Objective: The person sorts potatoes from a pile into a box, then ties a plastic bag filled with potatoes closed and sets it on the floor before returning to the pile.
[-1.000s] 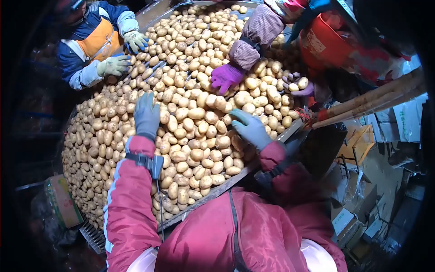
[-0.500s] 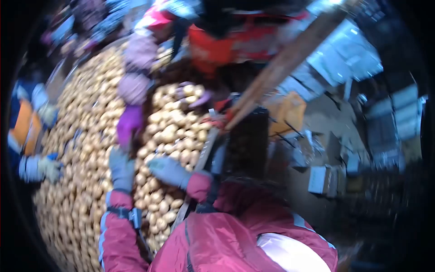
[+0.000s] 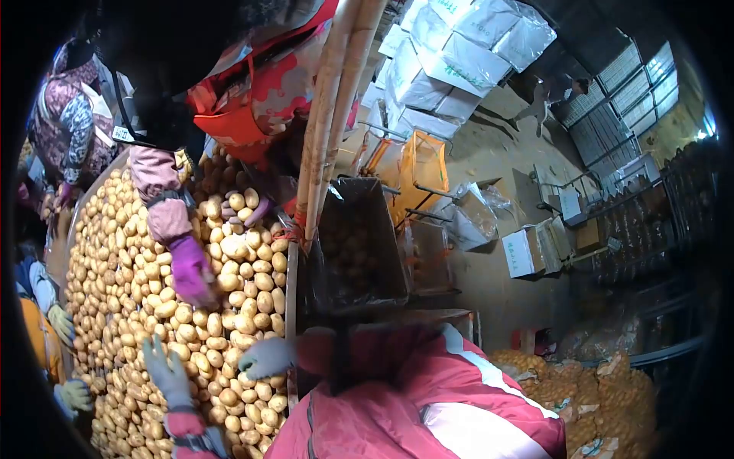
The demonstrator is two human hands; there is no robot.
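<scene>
My left hand [image 3: 167, 373], in a grey-green work glove, is stretched over the pile of potatoes [image 3: 115, 306] with its fingers spread and nothing in them. To its right, my right hand [image 3: 267, 358] wears a similar glove and rests at the pile's edge, close to the bin's side board [image 3: 291, 306]. Its fingers curl downward against the potatoes, and whatever they grip is hidden beneath them. Pale yellow potatoes lie all around both hands.
Across the bin a co-worker's purple-gloved hand [image 3: 191, 271] touches the potatoes; their other hand [image 3: 248, 210] holds several. More gloved hands [image 3: 73, 394] are at the left. A wooden post [image 3: 329, 115], a dark crate [image 3: 359, 252], stacked white boxes [image 3: 451, 61] and sacks of potatoes [image 3: 589, 390] stand rightward.
The view has swung to the right and become sharper. My left hand has moved apart from the co-worker's purple glove, its fingers now spread. My right hand is nearer the side board.
</scene>
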